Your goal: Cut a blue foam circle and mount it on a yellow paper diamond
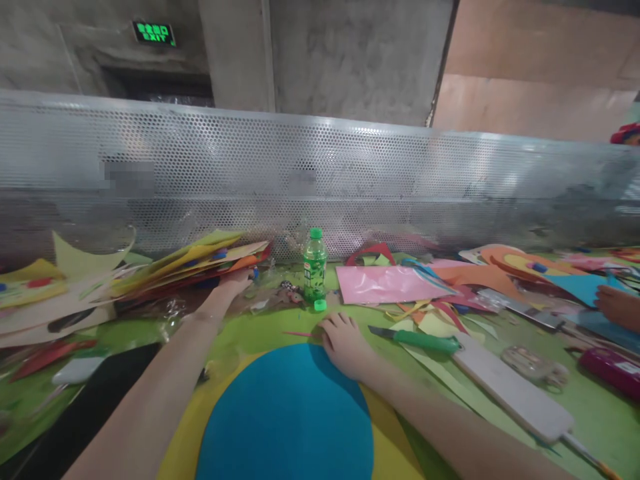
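My left hand point(236, 283) is stretched forward at the right end of a stack of coloured paper sheets point(187, 261). Its fingertips are beside a small blue object point(256, 272); blur hides whether they grip anything. Curled at the top edge of a blue paper circle point(287, 413) is my right hand point(345, 341). A thin pink stick point(299, 333) points left from under its fingers, which look closed on it. The blue circle lies on a larger yellow sheet point(187, 453). A green-handled utility knife point(425, 339) lies just right of my right hand, its blade out.
A green-labelled bottle point(315, 270) stands upright ahead, with a green cap point(320, 305) before it. Pink paper point(390, 285), a white paddle-shaped thing point(515, 390) and a purple object point(610, 370) lie rightward. Another person's hand point(617, 307) is far right. Behind rises a perforated metal panel point(350, 167).
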{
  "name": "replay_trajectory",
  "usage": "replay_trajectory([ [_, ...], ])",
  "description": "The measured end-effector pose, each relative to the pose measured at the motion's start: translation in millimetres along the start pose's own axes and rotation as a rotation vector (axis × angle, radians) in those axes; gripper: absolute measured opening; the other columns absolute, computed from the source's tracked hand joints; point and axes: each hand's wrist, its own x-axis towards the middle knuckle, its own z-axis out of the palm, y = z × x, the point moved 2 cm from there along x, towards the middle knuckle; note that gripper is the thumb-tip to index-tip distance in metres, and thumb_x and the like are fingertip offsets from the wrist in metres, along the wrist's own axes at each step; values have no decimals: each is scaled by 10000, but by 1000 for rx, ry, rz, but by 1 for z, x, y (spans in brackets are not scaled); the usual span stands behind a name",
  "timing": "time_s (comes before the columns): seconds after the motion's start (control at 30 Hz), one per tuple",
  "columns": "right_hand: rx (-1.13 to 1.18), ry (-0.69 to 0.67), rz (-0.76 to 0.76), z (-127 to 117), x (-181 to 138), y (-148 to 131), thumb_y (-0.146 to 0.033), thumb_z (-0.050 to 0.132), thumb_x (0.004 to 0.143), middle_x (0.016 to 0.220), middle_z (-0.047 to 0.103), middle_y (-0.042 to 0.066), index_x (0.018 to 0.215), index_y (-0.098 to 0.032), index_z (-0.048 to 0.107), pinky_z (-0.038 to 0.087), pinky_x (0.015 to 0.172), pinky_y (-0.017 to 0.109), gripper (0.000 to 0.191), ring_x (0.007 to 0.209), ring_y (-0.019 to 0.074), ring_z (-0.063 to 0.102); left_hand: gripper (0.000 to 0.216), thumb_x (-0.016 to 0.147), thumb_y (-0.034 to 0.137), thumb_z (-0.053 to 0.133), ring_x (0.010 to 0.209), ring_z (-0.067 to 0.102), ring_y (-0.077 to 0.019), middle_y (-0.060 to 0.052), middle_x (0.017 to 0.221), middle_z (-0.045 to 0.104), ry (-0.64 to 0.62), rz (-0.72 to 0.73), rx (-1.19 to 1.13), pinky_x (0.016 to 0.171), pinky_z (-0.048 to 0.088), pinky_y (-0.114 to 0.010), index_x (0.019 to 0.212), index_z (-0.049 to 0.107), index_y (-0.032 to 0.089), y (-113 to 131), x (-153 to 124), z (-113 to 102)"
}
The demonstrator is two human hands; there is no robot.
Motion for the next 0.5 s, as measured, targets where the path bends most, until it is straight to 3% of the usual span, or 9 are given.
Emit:
replay_trajectory([
  [0.23,9,-14,-3,1,0,1,-208,352,879,1017,530,92,1051,-183,541,365,829,374,257,971,227,444,223,775,319,513,911,601,-224,-44,1038,647,-21,72,70,807,438,-304,953,606,221,-3,-7,-4],
  [0.33,0,-20,3,1,1,1,-214,369,871,1025,527,96,1055,-181,540,363,826,382,254,974,236,443,278,780,321,503,911,605,-226,-48,1045,649,-31,68,90,810,439,-305,1036,568,235,-4,-8,-3],
  [0.5,1,-18,2,1,1,1,-208,367,871,1029,532,95,1058,-177,540,362,835,382,257,978,233,439,497,777,288,519,1061,549,-286,-144,1226,550,-13,31,99,904,389,-359,1253,430,177,-3,-7,2],
])
